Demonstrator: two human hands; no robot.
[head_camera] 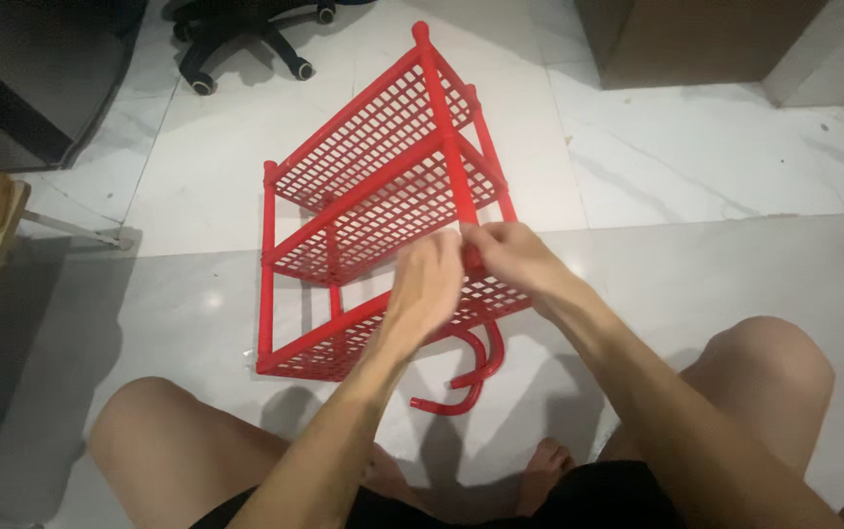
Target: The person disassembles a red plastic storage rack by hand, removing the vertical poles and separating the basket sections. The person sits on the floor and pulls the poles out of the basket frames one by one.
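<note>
The red plastic rack point(373, 186) lies tilted on its side on the white marble floor point(696, 157), directly in front of the seated person's knees. It has three mesh shelves joined by round corner posts. The left hand point(429, 284) and right hand point(512, 253) meet at the upper corner post point(448, 137), near the lowest shelf. The fingers of both hands are curled together around this post (the fingertips themselves are hidden). Two curved red feet point(471, 377) project from the rack's near end. An office chair base point(246, 39) stands beyond.
</note>
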